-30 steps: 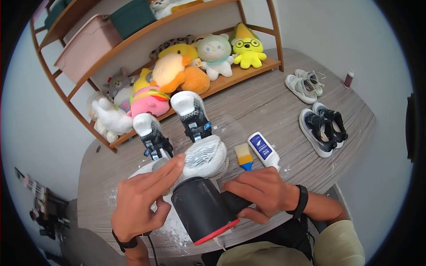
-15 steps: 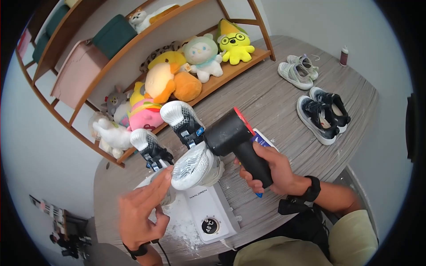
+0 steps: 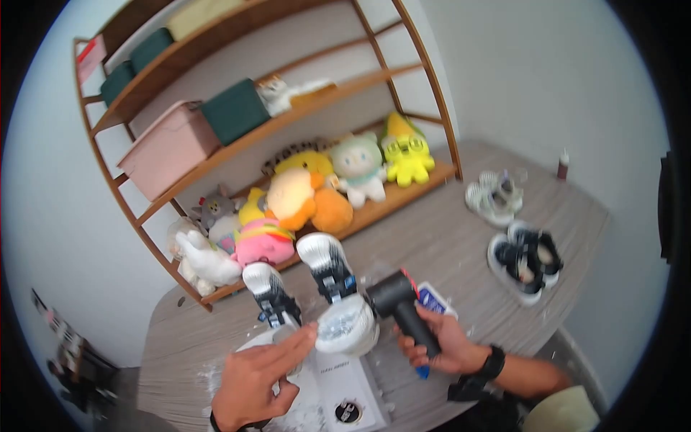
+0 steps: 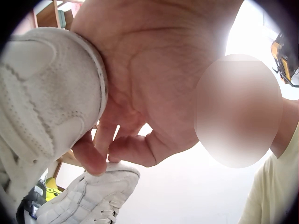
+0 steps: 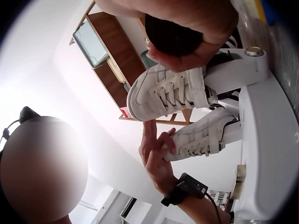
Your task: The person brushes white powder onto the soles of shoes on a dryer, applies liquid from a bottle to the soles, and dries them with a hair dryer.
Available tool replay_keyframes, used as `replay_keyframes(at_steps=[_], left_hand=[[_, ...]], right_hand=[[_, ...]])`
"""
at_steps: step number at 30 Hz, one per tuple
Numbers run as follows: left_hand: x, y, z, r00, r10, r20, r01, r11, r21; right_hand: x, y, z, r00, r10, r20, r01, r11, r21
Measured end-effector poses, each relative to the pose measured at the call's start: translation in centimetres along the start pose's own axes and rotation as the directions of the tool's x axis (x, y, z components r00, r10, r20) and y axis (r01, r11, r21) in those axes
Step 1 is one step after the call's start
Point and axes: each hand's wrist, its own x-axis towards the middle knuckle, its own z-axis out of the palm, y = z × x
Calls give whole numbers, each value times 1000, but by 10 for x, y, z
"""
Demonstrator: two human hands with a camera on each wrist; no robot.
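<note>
My right hand (image 3: 448, 344) grips a black hair dryer (image 3: 393, 292) by its handle. Its nozzle faces the right side of a white lace-up shoe (image 3: 366, 337), close to the sole. This shoe sits on a white shoe dryer (image 3: 371, 399) with a round display, its toe pointing up and its sole towards me. The fingers of my left hand (image 3: 252, 385) stretch out straight, their tips at the sole's left edge. A second white shoe (image 5: 198, 136), on the same dryer, is mostly hidden behind the left hand in the head view.
Behind stand black-and-white shoes (image 3: 332, 277) with toes up. A blue-and-white bottle (image 3: 436, 298) and a brush's blue handle (image 3: 422, 372) lie right of the dryer. Dark shoes (image 3: 515, 270) and pale shoes (image 3: 493, 201) stand farther right. A wooden shelf (image 3: 378, 209) holds plush toys.
The hair dryer has swung from in front of the sole to the shoe's right side, nozzle now turned left. My left fingers stay at the sole; the head view has tilted up.
</note>
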Motion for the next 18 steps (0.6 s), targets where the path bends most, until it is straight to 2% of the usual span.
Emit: replay_keyframes(at_steps=[3,6,7,11,14,17,18], left_hand=[[-5,1,-3,1000,-24,2,24,999,-46],[-9,-1,-9,997,-42,59,43,999,-15],[-13,-11,0,999,35,-7,-35,999,17],[-17,-11,2,1000,13,-22,-13,1000,1],[-21,-16,5,1000,9,-20,-9,1000,-1],[-22,-17,5,1000,-1,-6,1,999,32],[-20,-16,5,1000,9,-1,-9,1000,22]], right_hand=[[-2,-1,1,1000,0,-24,-1,1000,-26],[-7,-3,7,1000,-4,-30,2,998,-60],[-8,-4,9,1000,-6,-17,5,998,-58],[-12,-2,17,998,-21,-59,20,1000,-10],[-12,-2,21,999,-21,-38,20,1000,-24],[-16,0,27,995,-28,-97,32,999,38],[-20,0,29,990,-89,-112,90,996,-2]])
